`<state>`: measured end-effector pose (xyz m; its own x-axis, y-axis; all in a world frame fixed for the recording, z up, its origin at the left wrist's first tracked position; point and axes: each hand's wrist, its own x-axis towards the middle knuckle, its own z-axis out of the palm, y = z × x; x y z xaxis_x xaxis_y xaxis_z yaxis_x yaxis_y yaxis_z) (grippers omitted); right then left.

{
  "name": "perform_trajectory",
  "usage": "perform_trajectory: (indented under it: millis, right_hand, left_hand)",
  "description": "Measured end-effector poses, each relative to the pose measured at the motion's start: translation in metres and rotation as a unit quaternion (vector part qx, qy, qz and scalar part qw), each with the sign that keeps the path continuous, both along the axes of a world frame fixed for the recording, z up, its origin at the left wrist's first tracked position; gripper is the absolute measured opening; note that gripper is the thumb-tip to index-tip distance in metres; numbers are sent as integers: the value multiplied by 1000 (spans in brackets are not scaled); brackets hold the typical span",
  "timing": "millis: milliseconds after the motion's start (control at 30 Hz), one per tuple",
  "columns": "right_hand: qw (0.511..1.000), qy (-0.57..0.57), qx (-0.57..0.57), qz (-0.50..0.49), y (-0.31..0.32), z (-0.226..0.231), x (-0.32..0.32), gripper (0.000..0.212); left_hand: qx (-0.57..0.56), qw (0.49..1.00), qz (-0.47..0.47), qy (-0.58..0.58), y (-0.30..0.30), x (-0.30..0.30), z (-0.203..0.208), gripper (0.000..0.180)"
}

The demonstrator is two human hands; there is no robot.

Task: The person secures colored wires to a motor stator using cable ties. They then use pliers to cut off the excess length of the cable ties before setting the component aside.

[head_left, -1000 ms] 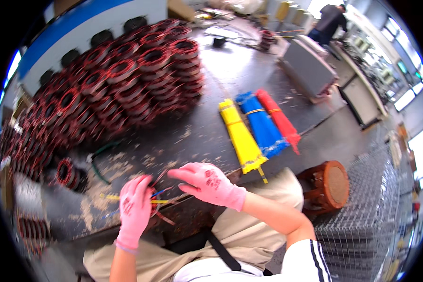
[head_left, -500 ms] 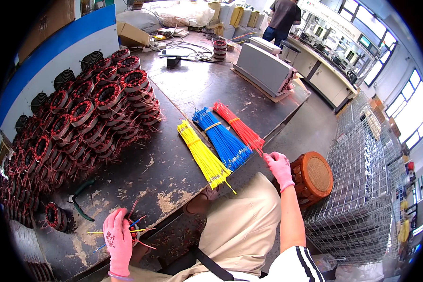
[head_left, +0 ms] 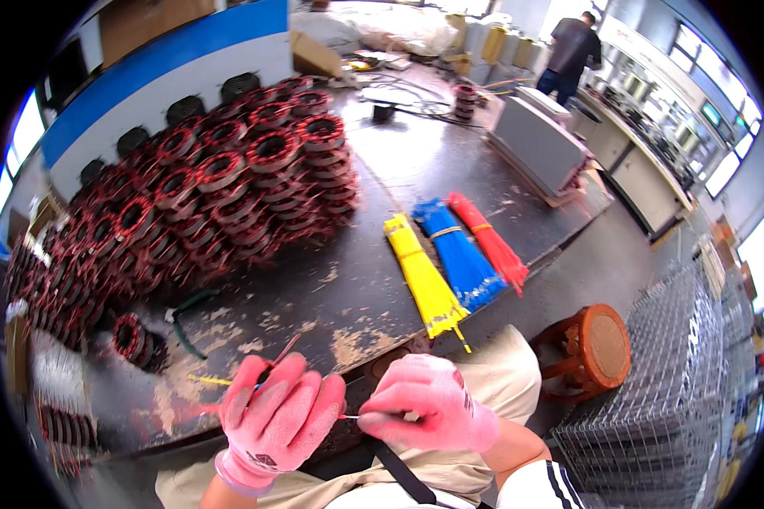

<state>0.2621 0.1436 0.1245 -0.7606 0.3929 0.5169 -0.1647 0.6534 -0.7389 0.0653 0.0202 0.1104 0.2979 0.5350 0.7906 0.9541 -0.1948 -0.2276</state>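
My left hand (head_left: 280, 416), in a pink glove, is closed round a small wound stator, now almost wholly covered by the fingers. A yellow wire (head_left: 210, 380) and a dark red lead (head_left: 287, 348) stick out from it. Close to its right, my right hand (head_left: 429, 403), gloved too, pinches a thin wire (head_left: 349, 416). Red by the left fingers and pale near the right fingertips, this wire spans the small gap between the hands. On the bench lie tied bundles of yellow wires (head_left: 424, 276), blue wires (head_left: 460, 259) and red wires (head_left: 491, 242).
Stacked stators (head_left: 221, 170) fill the bench's left side. A single stator (head_left: 133, 339) and green-handled pliers (head_left: 187, 327) lie nearer. A grey box (head_left: 539, 144) stands at the far right edge. Beyond are a wooden stool (head_left: 598, 348), wire cages (head_left: 654, 399) and another person (head_left: 571, 55).
My right hand has come from the red bundle's end to beside my left hand, with a wire in its fingers. The left hand has turned over the stator. The whole view has shifted.
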Motion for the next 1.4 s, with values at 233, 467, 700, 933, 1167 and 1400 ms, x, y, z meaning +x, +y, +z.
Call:
perform_trajectory:
  millis: [233,467,700,933,1167,1400]
  right_hand:
    - [971,-218,-27,-90,33,-100,-73,30]
    - [943,-281,-169,66,23,-124,-132,27]
    - [967,-186,-170,-21,8,-130,-131,14]
    - [987,-104,85,-93,-2,-122,-94,20]
    - [991,-112,-67,1,12,-121,-99,17]
    - [977,-179,-114,18,15,-110,-102,16]
  left_hand:
    - [-99,930,150,-319,-27,-33,-42,38]
    - [-168,862,115,-464,-13,-40,-105,42]
    - [-164,814,106,-547,-9,-44,-123,25]
    - [-258,850,46,-457,-13,-53,-107,20]
    - [-308,848,45,-429,-13,-56,-92,14]
    - [-292,870,87,-388,-9,-48,-91,14]
